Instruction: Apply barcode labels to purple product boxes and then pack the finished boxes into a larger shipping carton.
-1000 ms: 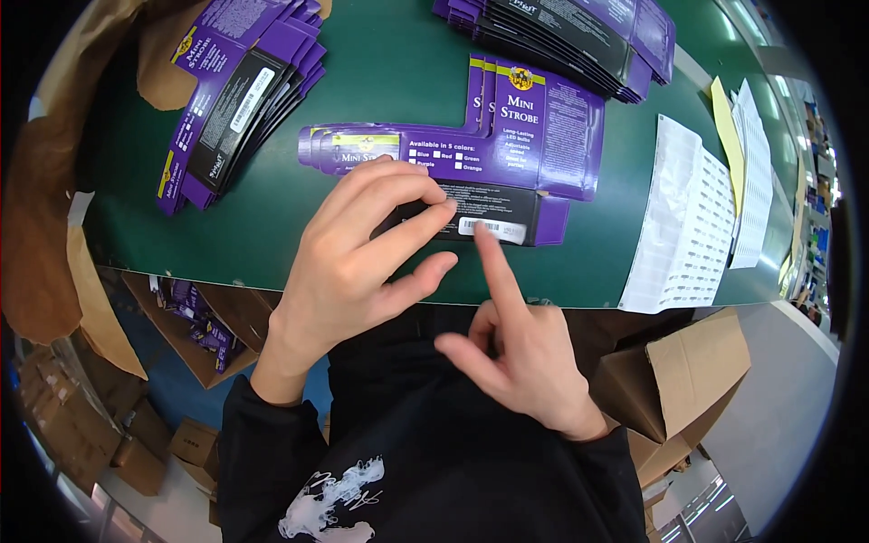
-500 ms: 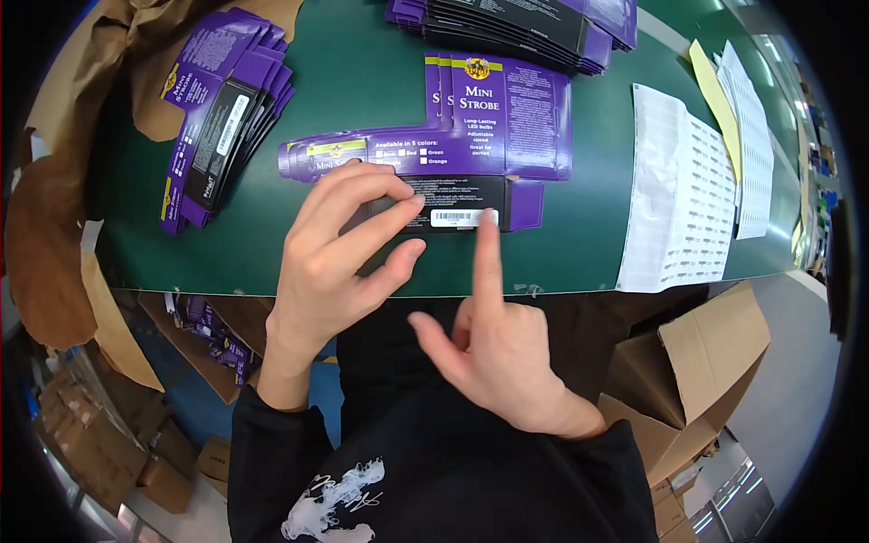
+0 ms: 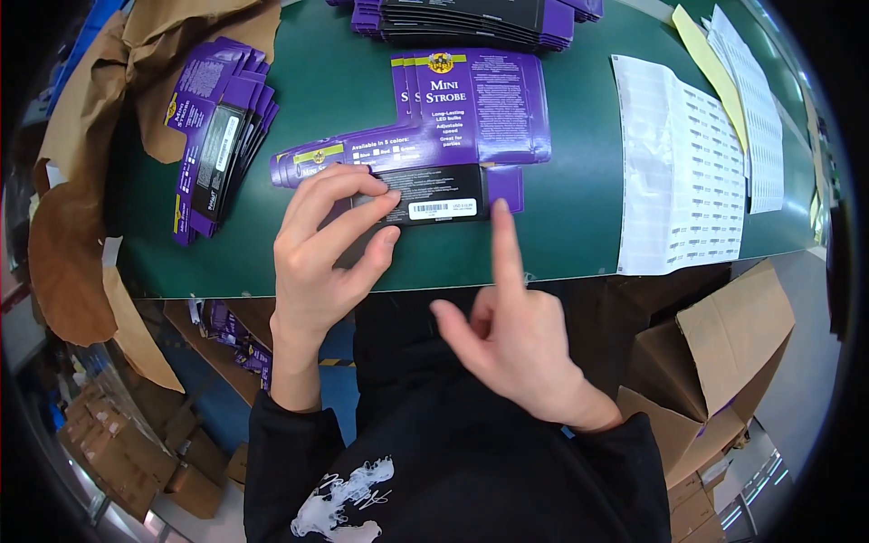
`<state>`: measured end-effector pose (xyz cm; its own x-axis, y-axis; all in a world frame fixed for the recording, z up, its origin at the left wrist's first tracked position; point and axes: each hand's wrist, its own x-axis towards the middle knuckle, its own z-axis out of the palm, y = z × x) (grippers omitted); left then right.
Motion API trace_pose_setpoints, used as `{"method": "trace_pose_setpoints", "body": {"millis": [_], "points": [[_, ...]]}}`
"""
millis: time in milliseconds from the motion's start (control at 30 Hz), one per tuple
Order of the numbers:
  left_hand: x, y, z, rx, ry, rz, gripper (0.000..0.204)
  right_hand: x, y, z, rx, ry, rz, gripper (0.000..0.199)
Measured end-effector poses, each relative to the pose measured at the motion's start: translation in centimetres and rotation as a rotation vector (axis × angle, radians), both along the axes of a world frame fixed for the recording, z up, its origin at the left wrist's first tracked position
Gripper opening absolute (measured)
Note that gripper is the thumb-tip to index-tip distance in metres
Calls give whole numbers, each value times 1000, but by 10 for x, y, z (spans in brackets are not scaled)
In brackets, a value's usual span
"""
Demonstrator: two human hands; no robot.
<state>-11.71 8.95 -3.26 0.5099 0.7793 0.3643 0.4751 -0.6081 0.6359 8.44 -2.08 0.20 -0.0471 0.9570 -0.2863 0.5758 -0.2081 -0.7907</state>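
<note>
Flat, unfolded purple-and-black printed cartons (image 3: 507, 109) lie overlapped on the green table in front of me. A white barcode label (image 3: 444, 209) sits on the black panel of the top one. My left hand (image 3: 330, 240) rests its bent fingertips on that carton's left part, thumb apart from the fingers. My right hand (image 3: 520, 339) points its index finger at the purple end flap (image 3: 505, 189), right of the label. Its thumb is stretched out and the other fingers are curled. Whether the index tip touches the flap is hard to tell.
Flat cartons in a fanned stack (image 3: 217, 149) lie at the left, and another stack (image 3: 471, 23) at the back. Label sheets (image 3: 679, 172) lie at the right. Brown paper (image 3: 68, 262) hangs over the left edge. An opened cardboard box (image 3: 724, 353) stands below the table.
My right index finger has moved off the barcode label, rightward to the end flap. My left hand stays on the carton. The whole view has shifted slightly.
</note>
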Motion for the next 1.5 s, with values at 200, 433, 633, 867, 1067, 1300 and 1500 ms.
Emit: {"method": "trace_pose_setpoints", "body": {"millis": [200, 433, 633, 867, 1067, 1300, 1500], "points": [[3, 6, 25, -63, 181, 26, 37, 62, -8, 1, 474, 182, -168, 84], [9, 30, 39, -97, 373, -123, 46, 140, 38, -32, 471, 197, -725, 46], [9, 20, 49, 36, 366, -155, 49, 140, 37, -42, 508, 279, -651, 40], [-46, 9, 39, 559, -253, 326, 70, 140, 28, -45, 503, 221, -683, 36], [-91, 23, 15, 297, 444, 654, 50, 142, 26, -49, 514, 192, -644, 35], [-19, -9, 32, 222, -125, 449, 35, 142, 35, -32, 464, 272, -637, 34], [124, -31, 18, 1, -203, -319, 44, 169, 5, -41, 688, 535, -718, 35]]}}
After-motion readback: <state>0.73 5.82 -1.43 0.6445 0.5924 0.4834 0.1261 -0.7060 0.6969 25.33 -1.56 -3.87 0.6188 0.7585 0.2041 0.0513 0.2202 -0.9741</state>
